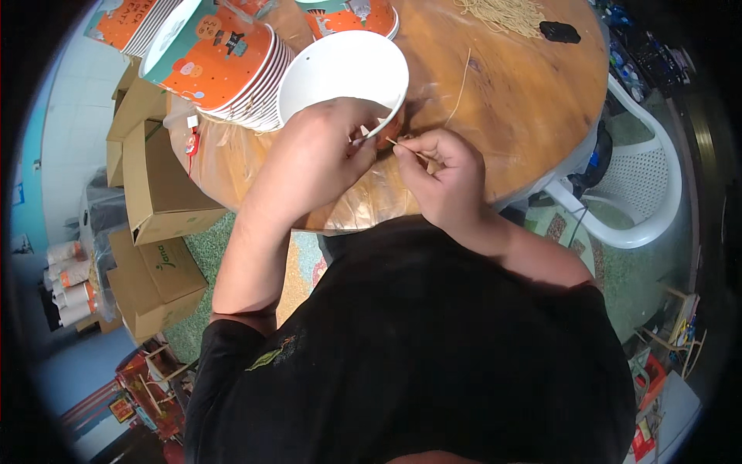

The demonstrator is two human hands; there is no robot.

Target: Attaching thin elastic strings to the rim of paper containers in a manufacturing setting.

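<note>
A paper bucket (340, 77), white inside, tips toward me on the wooden table (525, 116). My left hand (336, 143) is closed on its near rim, thumb and fingers on either side of the wall. A small dark hole shows in the bucket's far wall. Just right of the rim, my right hand (448, 166) pinches a thin tan cord (459, 99), whose short end points at the bucket. A length of cord runs up the table beyond the right fingers. My left fingertips are partly hidden by the rim.
Nested orange and green printed buckets (224, 58) stand at the far left, another printed bucket (359, 14) behind. A bundle of tan cords (502, 14) lies at the back beside a small black object (559, 32). A white plastic chair (645, 166) is right; cardboard boxes (158, 282) are left.
</note>
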